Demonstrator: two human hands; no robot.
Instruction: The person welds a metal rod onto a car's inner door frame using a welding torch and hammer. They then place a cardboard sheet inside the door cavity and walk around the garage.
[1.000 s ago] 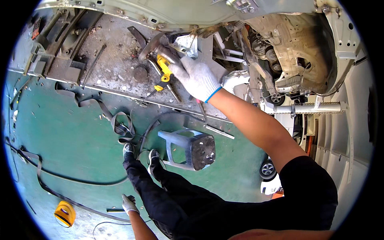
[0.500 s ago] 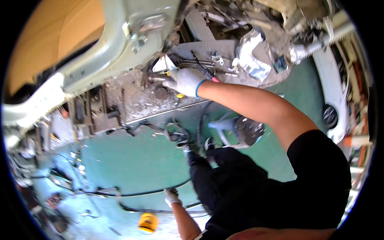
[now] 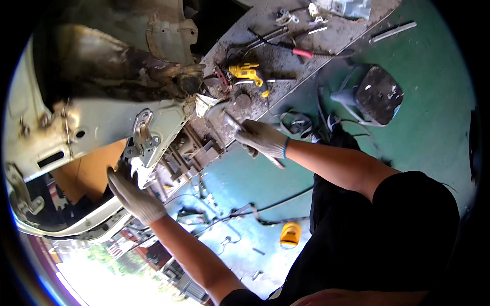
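Observation:
My right hand (image 3: 259,137), in a pale work glove with a blue cuff, is closed around a long grey metal tool (image 3: 274,161). The tool's far end is blurred and points towards the torn white-edged end (image 3: 204,104) of a car body sill. My left hand (image 3: 133,196), also gloved, has its fingers stretched out and holds nothing I can see. Its fingertips are beside the pale green car body (image 3: 109,122), below a bolted metal hinge (image 3: 144,133). I cannot tell whether they touch it.
A dirty metal platform (image 3: 224,135) carries a yellow-and-black power drill (image 3: 250,74), rods and a red-handled tool (image 3: 302,53). On the green floor are a dark-topped stool (image 3: 378,94), a yellow bucket (image 3: 290,235), and straps and hoses (image 3: 286,198) near my feet.
My view has swung left along the car body. The left hand has risen from low down to the car body, its fingers extended. My right hand has drawn back towards me, holding the grey tool.

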